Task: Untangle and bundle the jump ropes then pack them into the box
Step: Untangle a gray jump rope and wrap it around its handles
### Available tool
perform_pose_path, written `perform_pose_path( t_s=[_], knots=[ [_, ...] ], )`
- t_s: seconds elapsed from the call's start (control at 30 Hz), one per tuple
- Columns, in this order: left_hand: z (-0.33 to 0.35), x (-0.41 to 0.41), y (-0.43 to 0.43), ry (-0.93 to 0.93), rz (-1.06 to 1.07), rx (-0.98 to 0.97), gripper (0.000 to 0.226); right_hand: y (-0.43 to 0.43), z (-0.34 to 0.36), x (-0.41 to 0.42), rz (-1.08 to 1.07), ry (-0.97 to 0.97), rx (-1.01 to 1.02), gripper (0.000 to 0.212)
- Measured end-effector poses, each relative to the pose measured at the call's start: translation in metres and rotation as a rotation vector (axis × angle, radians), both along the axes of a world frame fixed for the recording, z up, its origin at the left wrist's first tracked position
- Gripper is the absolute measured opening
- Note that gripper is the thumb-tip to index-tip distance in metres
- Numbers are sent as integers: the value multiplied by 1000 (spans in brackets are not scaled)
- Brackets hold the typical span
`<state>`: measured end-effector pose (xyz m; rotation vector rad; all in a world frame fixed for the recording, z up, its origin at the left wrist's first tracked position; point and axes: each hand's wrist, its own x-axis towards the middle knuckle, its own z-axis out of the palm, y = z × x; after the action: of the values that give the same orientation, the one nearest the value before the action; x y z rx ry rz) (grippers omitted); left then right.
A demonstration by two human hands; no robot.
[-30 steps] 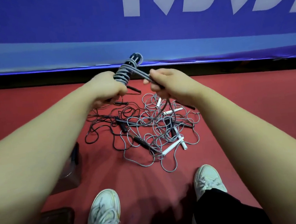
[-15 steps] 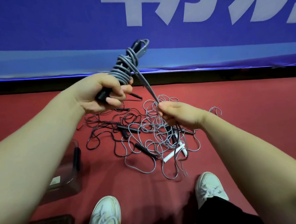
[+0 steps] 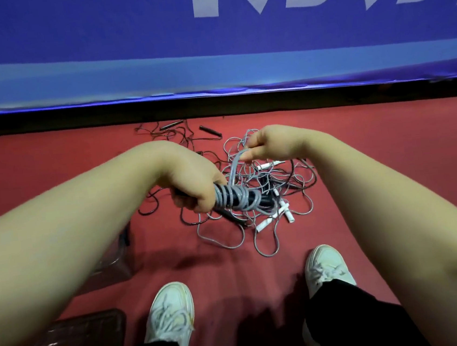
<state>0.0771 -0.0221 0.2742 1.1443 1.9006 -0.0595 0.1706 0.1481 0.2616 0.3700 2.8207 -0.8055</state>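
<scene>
Nearest the camera, at six o'clock in the view, two white laced shoes, the left shoe (image 3: 170, 311) and the right shoe (image 3: 329, 268), stand on the red floor (image 3: 387, 142) below black trouser legs (image 3: 349, 318). At seven o'clock lies a dark ribbed panel (image 3: 79, 343), and beyond it a clear plastic box (image 3: 116, 258) shows partly behind the left forearm; what it holds cannot be made out.

Both forearms reach forward to the middle of the view. The left hand (image 3: 192, 185) is closed in a fist round the dark handle end of a bundle (image 3: 234, 199) of grey jump rope, whose coils wind tightly round the black handles and stick out from the fist toward three o'clock. From the coils a free grey strand (image 3: 235, 163) rises to the right hand (image 3: 271, 145), which sits at about one o'clock from the bundle and pinches the strand between thumb and curled fingers.

Under and just beyond the hands, the tangle (image 3: 271, 238) of grey and black jump ropes lies loose on the floor, with white handles (image 3: 266, 222) at its five o'clock edge. At twelve o'clock from the left hand, a black jump rope (image 3: 210, 131) with dark handles trails toward the wall.

Farthest off, a black strip (image 3: 214, 105) runs along the floor's edge below a blue banner (image 3: 95, 46) with large white lettering
</scene>
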Motion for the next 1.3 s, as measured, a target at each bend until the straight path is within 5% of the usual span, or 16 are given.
perform_pose_path(
  t_s=[0.17,0.33,0.53,0.73,0.87,1.0,1.1,1.3],
  knots=[
    [-35,-4,17,247,234,67,21,-10,19,-8,15,41,248,32],
    [-40,-14,24,177,489,305,22,-19,31,-7,-24,82,342,36],
    [-48,-34,20,251,810,623,15,-28,26,2,-41,119,11,25],
    [-45,-45,14,123,998,762,15,-35,19,-1,-22,82,-442,26],
    [-42,-43,11,-174,1065,843,25,-28,2,-1,24,141,-118,20],
    [-31,-34,5,-602,1033,843,29,-16,-25,-1,9,285,61,14],
    [-19,-31,-7,-878,929,794,25,0,-40,4,-8,211,144,22],
    [-20,-20,-24,-848,418,521,37,13,-41,13,26,116,23,17]
  ],
)
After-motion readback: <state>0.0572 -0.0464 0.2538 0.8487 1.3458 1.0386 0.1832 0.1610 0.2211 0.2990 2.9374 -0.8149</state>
